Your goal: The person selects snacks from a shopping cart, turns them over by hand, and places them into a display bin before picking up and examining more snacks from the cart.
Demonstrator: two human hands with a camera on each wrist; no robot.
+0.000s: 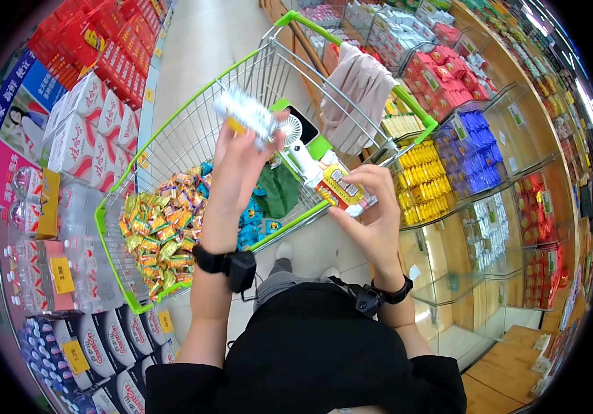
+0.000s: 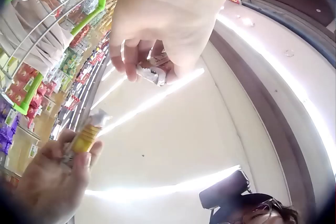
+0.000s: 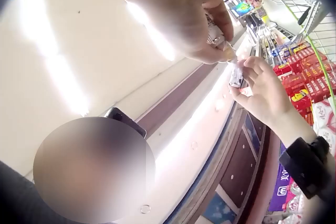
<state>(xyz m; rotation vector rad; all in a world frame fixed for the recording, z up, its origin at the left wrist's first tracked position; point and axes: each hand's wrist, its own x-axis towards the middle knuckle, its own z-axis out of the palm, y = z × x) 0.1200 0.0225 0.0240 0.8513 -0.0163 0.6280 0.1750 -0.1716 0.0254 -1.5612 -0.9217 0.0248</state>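
Observation:
Over the shopping cart, my left hand holds a small white and silvery wrapped packet, blurred in the head view. The left wrist view shows the fingers curled round this silvery packet. My right hand pinches another small packet, red and cream with a yellow label, between thumb and fingers. Its yellow side faces the left wrist camera. In the right wrist view, the left hand is close beside the right hand. What the packets contain is hidden.
Gold-wrapped snacks, blue packets and a dark green bag lie in the cart. A white handheld fan, a phone and a pale cloth are at its handle end. Snack shelves flank the right, stacked cartons the left.

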